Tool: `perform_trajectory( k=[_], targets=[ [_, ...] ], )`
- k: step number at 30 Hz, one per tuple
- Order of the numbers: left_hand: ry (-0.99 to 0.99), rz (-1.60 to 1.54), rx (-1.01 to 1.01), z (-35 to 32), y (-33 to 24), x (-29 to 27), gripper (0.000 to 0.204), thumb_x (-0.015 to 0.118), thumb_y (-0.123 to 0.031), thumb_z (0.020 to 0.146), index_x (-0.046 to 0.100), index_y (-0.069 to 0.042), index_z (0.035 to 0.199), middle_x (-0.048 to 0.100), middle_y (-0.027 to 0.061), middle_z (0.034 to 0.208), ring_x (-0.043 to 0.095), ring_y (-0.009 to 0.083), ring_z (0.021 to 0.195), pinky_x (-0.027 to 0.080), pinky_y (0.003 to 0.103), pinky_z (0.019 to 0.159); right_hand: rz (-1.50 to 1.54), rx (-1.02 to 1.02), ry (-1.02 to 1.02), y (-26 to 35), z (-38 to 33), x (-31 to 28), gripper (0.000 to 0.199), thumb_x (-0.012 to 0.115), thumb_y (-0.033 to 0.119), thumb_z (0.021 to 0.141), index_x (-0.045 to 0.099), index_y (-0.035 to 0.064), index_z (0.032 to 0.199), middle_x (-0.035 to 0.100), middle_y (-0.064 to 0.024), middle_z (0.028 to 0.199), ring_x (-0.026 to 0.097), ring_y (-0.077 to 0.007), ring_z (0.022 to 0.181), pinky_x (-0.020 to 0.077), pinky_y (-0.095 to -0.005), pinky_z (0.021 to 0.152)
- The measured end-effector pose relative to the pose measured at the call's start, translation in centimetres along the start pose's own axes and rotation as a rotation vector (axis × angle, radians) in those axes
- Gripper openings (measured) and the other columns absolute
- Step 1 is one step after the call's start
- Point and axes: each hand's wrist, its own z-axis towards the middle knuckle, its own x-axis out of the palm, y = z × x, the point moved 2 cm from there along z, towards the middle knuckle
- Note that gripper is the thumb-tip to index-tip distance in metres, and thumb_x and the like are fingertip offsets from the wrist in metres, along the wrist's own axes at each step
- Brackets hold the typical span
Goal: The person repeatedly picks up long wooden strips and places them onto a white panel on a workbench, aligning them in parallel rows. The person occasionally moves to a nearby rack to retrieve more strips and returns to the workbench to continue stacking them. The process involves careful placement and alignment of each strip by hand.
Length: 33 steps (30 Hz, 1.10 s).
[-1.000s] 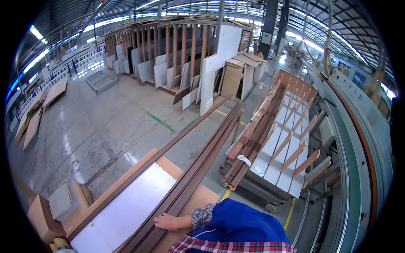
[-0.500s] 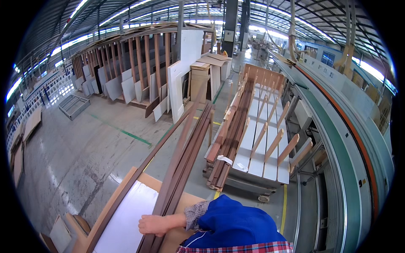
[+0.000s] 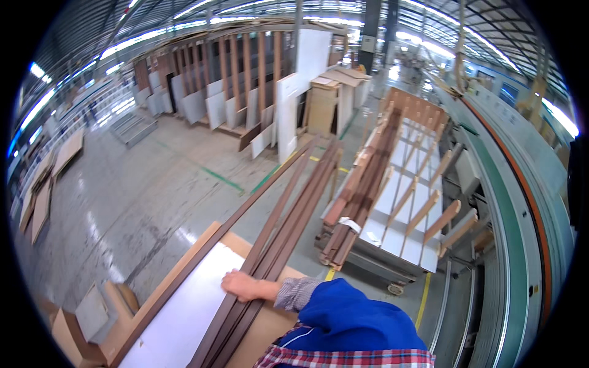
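My right hand reaches in from the lower right in a blue sleeve with a checked cuff. Its fingers are curled over the left edge of a dark brown strip, the leftmost of a bundle. More long brown strips lie close beside it, pointing away from me. Under them are a white panel and a tan board. A separate brown strip runs along the panel's left side, apart from the bundle. My left hand is out of view.
To the right stands a wheeled cart with upright wooden pegs, white boards and a bundle of brown strips. Beyond it runs a long green-topped machine. Panels lean in a rack ahead; a metal frame lies on the floor.
My view has shifted, so the scene sits further right in the picture. My right hand is slightly farther forward along the strips, its fingers still over the edge.
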Motion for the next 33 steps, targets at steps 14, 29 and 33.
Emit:
perform_trajectory(
  k=[14, 29, 33],
  targets=[
    [-0.009, 0.055, -0.157, 6.2, -7.7, 5.7, 0.025, 0.073, -0.027, 0.052, 0.063, -0.010, 0.068, 0.059, 0.0133, 0.071, 0.055, 0.0342, 0.070, 0.042, 0.045, 0.064, 0.093, 0.052, 0.132, -2.5, 2.0, -1.0, 0.041, 0.069, 0.042, 0.073, 0.063, 0.0044, 0.086, 0.063, -0.0148, 0.085, 0.059, -0.0315, 0.084, 0.0475, -0.0406, 0.073],
    [0.021, -0.447, 0.165, 8.6, -19.9, 15.1, 0.057, 0.070, -0.036, 0.075, 0.050, -0.006, 0.118, 0.050, 0.0167, 0.109, 0.045, 0.0337, 0.110, 0.029, 0.047, 0.100, 0.049, 0.043, 0.193, -4.4, 3.5, 3.9, 0.060, 0.069, 0.047, 0.072, 0.055, 0.0183, 0.123, 0.040, -0.0203, 0.134, 0.035, -0.0380, 0.125, 0.0219, -0.0552, 0.102],
    [0.086, -0.385, 0.111, 8.7, -21.0, 17.3, 0.063, 0.060, -0.045, 0.081, 0.043, -0.012, 0.131, 0.038, 0.0204, 0.132, 0.028, 0.0366, 0.129, 0.017, 0.053, 0.108, 0.010, 0.265, 0.296, -7.1, 3.6, 3.7, 0.076, 0.062, 0.060, 0.072, 0.042, 0.0223, 0.135, 0.020, -0.0240, 0.145, 0.016, -0.0429, 0.135, 0.0092, -0.0611, 0.105]
  ],
)
